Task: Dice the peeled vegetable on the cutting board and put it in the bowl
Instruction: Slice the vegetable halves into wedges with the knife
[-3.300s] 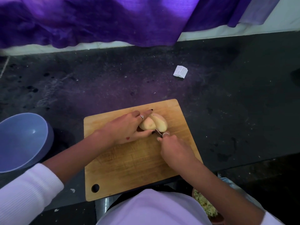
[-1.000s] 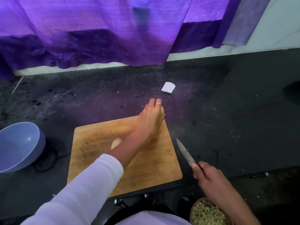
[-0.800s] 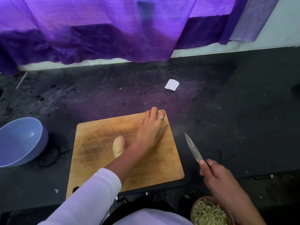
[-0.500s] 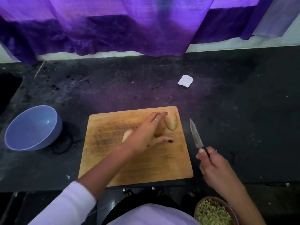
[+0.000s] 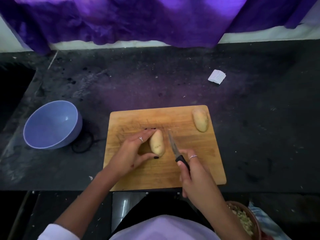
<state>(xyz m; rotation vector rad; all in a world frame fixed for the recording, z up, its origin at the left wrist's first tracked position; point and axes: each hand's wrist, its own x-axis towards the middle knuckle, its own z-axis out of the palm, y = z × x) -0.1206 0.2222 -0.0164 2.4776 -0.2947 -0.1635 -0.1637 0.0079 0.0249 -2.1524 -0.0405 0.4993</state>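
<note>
A wooden cutting board [image 5: 199, 170] lies on the dark counter. One pale peeled potato half [image 5: 156, 143] sits near the board's middle, and my left hand [image 5: 133, 151] holds it between fingers and thumb. The other half [image 5: 200, 120] lies alone at the board's far right corner. My right hand [image 5: 194, 174] grips a black-handled knife [image 5: 174, 148], its blade pointing away from me just to the right of the held half, apart from it. A light blue bowl [image 5: 52, 124] stands on the counter to the left of the board.
A small white paper scrap [image 5: 216, 76] lies on the counter behind the board. A brown bowl of chopped greenish bits [image 5: 245, 220] sits low at the right, below the counter edge. Purple cloth [image 5: 138, 19] hangs along the back wall.
My left hand set one half at the board's far right corner and drew back to hold the other half. My right hand brought the knife from off the board to beside that half.
</note>
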